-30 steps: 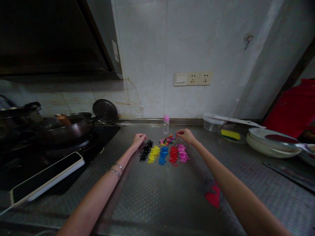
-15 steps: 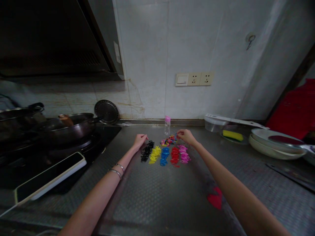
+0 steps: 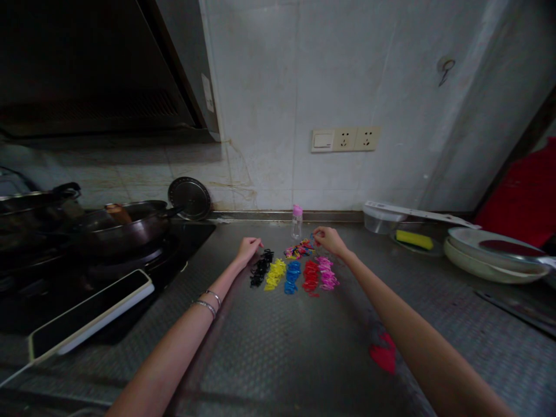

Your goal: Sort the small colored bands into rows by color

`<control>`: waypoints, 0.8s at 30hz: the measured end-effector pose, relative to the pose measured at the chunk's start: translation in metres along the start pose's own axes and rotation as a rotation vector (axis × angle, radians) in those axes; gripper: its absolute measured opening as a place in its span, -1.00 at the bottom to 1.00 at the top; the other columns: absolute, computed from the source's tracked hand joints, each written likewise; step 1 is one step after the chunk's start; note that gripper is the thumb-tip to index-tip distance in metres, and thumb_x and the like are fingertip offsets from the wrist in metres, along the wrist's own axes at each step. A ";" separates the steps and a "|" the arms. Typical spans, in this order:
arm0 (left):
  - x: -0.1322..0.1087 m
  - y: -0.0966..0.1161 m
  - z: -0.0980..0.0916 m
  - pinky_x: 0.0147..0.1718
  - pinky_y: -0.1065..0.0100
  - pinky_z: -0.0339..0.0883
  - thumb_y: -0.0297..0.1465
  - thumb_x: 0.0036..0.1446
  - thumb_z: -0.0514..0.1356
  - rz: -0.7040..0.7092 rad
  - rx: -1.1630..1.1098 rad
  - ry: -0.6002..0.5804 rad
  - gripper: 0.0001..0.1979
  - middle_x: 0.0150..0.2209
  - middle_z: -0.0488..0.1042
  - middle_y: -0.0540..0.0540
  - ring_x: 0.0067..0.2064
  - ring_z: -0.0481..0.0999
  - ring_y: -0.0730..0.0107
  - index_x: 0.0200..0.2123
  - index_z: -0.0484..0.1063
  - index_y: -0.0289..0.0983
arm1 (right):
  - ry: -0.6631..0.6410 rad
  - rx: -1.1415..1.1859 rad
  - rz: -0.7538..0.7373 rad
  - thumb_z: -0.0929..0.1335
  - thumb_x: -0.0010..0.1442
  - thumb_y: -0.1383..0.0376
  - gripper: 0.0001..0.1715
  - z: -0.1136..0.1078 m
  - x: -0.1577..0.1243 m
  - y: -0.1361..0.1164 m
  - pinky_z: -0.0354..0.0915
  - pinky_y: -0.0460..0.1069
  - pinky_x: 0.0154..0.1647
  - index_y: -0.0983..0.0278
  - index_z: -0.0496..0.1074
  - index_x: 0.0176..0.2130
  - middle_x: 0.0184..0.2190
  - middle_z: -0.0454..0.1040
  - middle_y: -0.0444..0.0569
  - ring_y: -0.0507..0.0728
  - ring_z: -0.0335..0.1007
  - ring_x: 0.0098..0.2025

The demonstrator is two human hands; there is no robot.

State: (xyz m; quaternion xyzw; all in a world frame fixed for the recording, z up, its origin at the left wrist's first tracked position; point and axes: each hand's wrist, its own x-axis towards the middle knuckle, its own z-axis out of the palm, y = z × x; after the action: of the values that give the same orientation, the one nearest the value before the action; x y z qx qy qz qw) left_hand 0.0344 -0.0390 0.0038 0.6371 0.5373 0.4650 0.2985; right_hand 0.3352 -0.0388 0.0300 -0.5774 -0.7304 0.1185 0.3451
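Note:
Small rubber bands lie sorted by colour in a row: a black pile [image 3: 261, 268], a yellow pile [image 3: 275, 274], a blue pile [image 3: 292, 277], a red pile [image 3: 311, 277] and a pink pile [image 3: 327, 273]. Behind the row is a mixed-colour heap [image 3: 299, 249]. My right hand [image 3: 329, 240] is at the heap's right edge, fingertips pinched on what looks like a blue rubber band [image 3: 311, 237]. My left hand [image 3: 249, 250] rests beside the black pile, fingers curled in, with nothing visible in them.
A small clear bottle with a pink top [image 3: 297, 222] stands behind the heap. On the left are a phone [image 3: 89, 313] and a pan [image 3: 125, 231] on the stove. At right sit a yellow sponge [image 3: 414, 240], stacked bowls [image 3: 490, 263] and a knife-like dark blade [image 3: 516, 313].
The view has shifted slightly, moving everything a little to the right. Both hands keep nearly the same places, the right still pinching at the heap's edge.

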 end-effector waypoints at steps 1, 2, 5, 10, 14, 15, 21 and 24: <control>0.000 0.000 0.000 -0.63 0.47 -0.07 -0.26 -0.06 0.03 0.000 0.001 -0.001 -0.70 -0.75 0.14 0.07 -0.66 0.10 0.57 -0.62 0.40 -0.35 | 0.000 -0.004 0.000 0.24 0.00 0.32 -0.75 0.000 0.000 0.000 0.22 -0.16 -0.47 0.32 0.45 -0.32 -0.60 0.47 -0.10 0.01 0.35 -0.55; 0.000 0.000 0.000 -0.63 0.47 -0.08 -0.26 -0.06 0.03 0.001 0.000 -0.002 -0.69 -0.75 0.13 0.07 -0.66 0.09 0.57 -0.62 0.40 -0.35 | 0.000 -0.010 -0.001 0.24 -0.01 0.32 -0.75 0.001 0.000 0.000 0.21 -0.16 -0.47 0.32 0.45 -0.33 -0.61 0.46 -0.10 0.01 0.34 -0.55; 0.000 0.000 0.000 -0.63 0.47 -0.09 -0.26 -0.05 0.03 -0.003 -0.003 -0.003 -0.69 -0.75 0.12 0.07 -0.67 0.08 0.58 -0.61 0.40 -0.35 | 0.006 -0.021 0.000 0.25 -0.01 0.32 -0.75 0.003 -0.001 -0.002 0.19 -0.16 -0.50 0.33 0.45 -0.34 -0.62 0.45 -0.10 0.01 0.33 -0.56; 0.001 -0.002 0.000 -0.63 0.47 -0.09 -0.24 -0.05 0.03 0.004 0.002 -0.005 -0.68 -0.75 0.13 0.07 -0.67 0.10 0.57 -0.60 0.41 -0.35 | -0.062 0.030 -0.047 0.24 0.00 0.33 -0.74 0.008 -0.004 -0.019 0.16 -0.17 -0.54 0.35 0.46 -0.33 -0.60 0.47 -0.09 0.00 0.33 -0.57; 0.001 -0.003 0.000 -0.64 0.47 -0.10 -0.23 -0.04 0.02 0.003 0.007 -0.012 -0.66 -0.74 0.14 0.07 -0.67 0.09 0.58 -0.59 0.41 -0.36 | -0.238 0.024 -0.129 0.24 0.00 0.35 -0.74 0.014 -0.009 -0.046 0.14 -0.18 -0.57 0.37 0.46 -0.34 -0.63 0.45 -0.10 -0.02 0.30 -0.61; 0.001 -0.003 0.000 -0.64 0.48 -0.10 -0.23 -0.04 0.01 0.005 0.009 -0.014 -0.66 -0.74 0.14 0.07 -0.66 0.09 0.58 -0.59 0.41 -0.36 | -0.280 0.001 -0.156 0.24 -0.01 0.36 -0.74 0.016 -0.010 -0.053 0.13 -0.19 -0.57 0.36 0.47 -0.34 -0.63 0.45 -0.10 -0.03 0.30 -0.61; 0.000 -0.002 0.000 -0.63 0.48 -0.11 -0.20 -0.05 0.02 -0.001 0.012 -0.018 -0.65 -0.75 0.14 0.07 -0.67 0.09 0.58 -0.59 0.40 -0.36 | -0.515 -0.265 -0.234 0.27 -0.05 0.40 -0.78 0.014 -0.018 -0.082 0.10 -0.18 -0.56 0.33 0.49 -0.40 -0.55 0.48 -0.04 0.00 0.33 -0.54; 0.000 -0.001 0.000 -0.64 0.48 -0.10 -0.21 -0.04 0.02 -0.011 0.012 -0.021 -0.65 -0.75 0.13 0.08 -0.67 0.08 0.59 -0.59 0.39 -0.37 | -0.569 -0.361 -0.219 0.27 -0.06 0.41 -0.78 0.012 -0.020 -0.089 0.09 -0.17 -0.56 0.33 0.50 -0.40 -0.51 0.50 -0.02 0.02 0.35 -0.51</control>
State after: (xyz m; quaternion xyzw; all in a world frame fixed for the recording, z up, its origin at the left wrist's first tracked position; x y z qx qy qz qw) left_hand 0.0343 -0.0390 0.0032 0.6409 0.5404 0.4533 0.3029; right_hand 0.2620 -0.0820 0.0644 -0.4910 -0.8641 0.1061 0.0308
